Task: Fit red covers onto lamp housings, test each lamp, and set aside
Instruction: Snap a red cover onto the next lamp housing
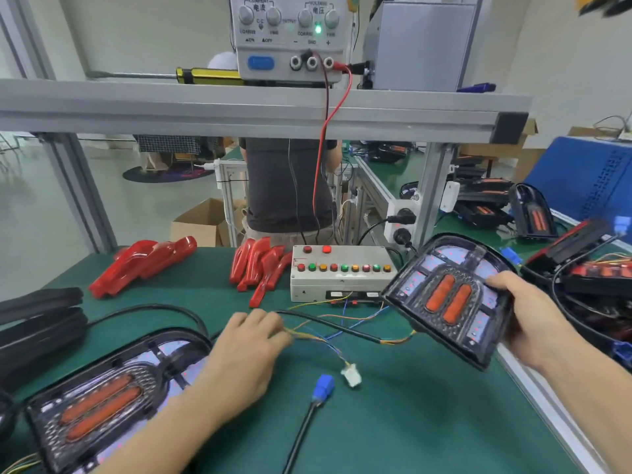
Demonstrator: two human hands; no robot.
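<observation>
Green bench [410, 422]: power supply [290, 39] reads "CURRENT", "ON", "OFF", "GND".

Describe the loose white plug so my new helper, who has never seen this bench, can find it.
Start at the grey button box at the back of the green mat. Come toward the near edge, following the thin coloured wires to their end: the white plug lies there. The blue plug beside it ends a thick black cable instead.

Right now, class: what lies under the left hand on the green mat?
Under the left hand run thin coloured wires and a black cable. Where they pass beneath the fingers is covered.
</observation>
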